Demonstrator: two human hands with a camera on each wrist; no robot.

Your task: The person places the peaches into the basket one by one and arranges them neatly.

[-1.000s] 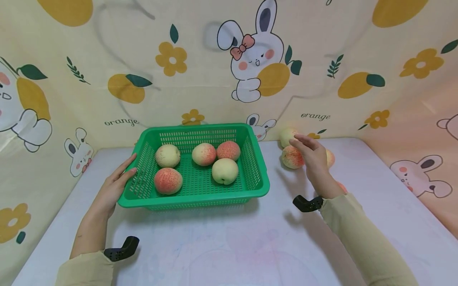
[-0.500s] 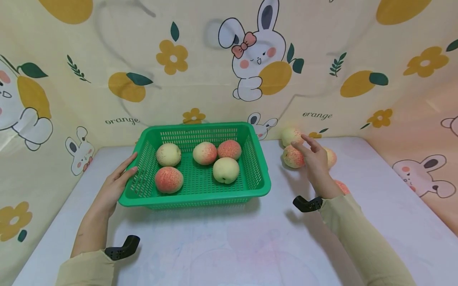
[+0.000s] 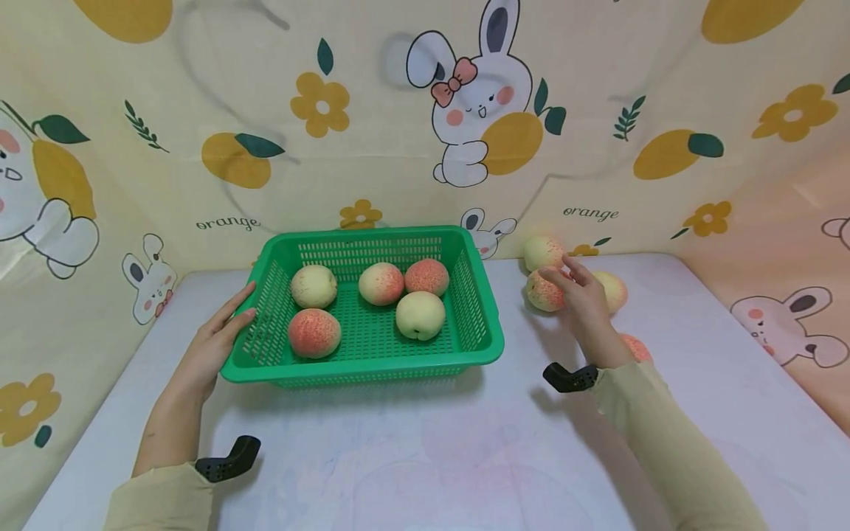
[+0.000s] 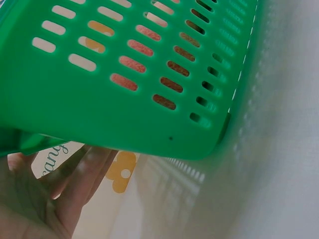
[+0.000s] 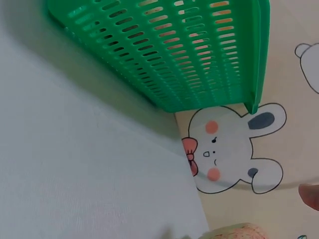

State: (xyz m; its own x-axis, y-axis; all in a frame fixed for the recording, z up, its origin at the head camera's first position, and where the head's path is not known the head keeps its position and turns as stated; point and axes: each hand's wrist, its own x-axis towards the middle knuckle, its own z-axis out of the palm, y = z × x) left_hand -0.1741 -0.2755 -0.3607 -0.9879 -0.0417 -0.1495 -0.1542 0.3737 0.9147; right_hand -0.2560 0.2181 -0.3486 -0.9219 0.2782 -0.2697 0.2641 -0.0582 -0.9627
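Note:
A green plastic basket (image 3: 392, 369) stands left of the middle of the table, with several peaches in it, among them a red one (image 3: 314, 333) and a pale one (image 3: 420, 316). My left hand (image 3: 207, 354) touches the basket's left side at the rim; in the left wrist view its fingers (image 4: 82, 184) look straight. On the right, my right hand (image 3: 587, 306) is over a red-speckled peach (image 3: 543, 292), thumb and fingers spread. The right wrist view shows a fingertip (image 5: 310, 196) apart from the peach (image 5: 241, 232) at the lower edge.
Around my right hand lie a pale peach (image 3: 543, 251) behind, a yellowish one (image 3: 614, 291) to the right, and a reddish one (image 3: 635, 346) partly hidden by the wrist. A printed cloth (image 3: 372, 162) hangs behind the white table (image 3: 398, 457).
My right hand has come down slightly toward the speckled peach, its fingertips lower than before. The left hand and the basket keep their places; the view has shifted a little.

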